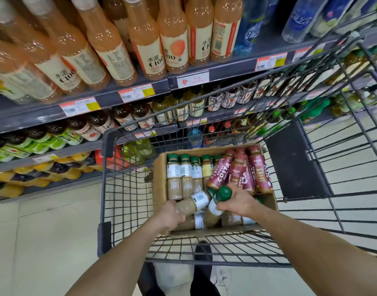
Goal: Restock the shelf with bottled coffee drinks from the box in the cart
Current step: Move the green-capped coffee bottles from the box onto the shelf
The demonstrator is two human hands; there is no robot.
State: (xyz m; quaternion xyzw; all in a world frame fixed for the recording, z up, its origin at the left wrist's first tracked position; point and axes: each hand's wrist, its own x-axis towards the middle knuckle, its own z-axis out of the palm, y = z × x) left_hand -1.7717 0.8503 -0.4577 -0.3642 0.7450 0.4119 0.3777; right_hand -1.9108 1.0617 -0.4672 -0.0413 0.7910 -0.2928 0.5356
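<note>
A cardboard box (159, 180) sits in the grey wire cart (110, 167). It holds green-capped beige coffee bottles (181, 174) on the left and maroon-labelled coffee bottles (258, 169) on the right. My left hand (172, 214) grips the base of one green-capped bottle (196, 201) lying on its side. My right hand (236, 201) holds the neck of a second green-capped bottle (215, 206), tilted with its cap up. Both hands are inside the box near its front wall.
Dark shelves (80, 99) stand to the left and ahead, packed with orange drink bottles (174, 39), tea bottles and blue water bottles (249, 28). Price tags line the shelf edges. Pale floor tiles (44, 242) lie to the left of the cart.
</note>
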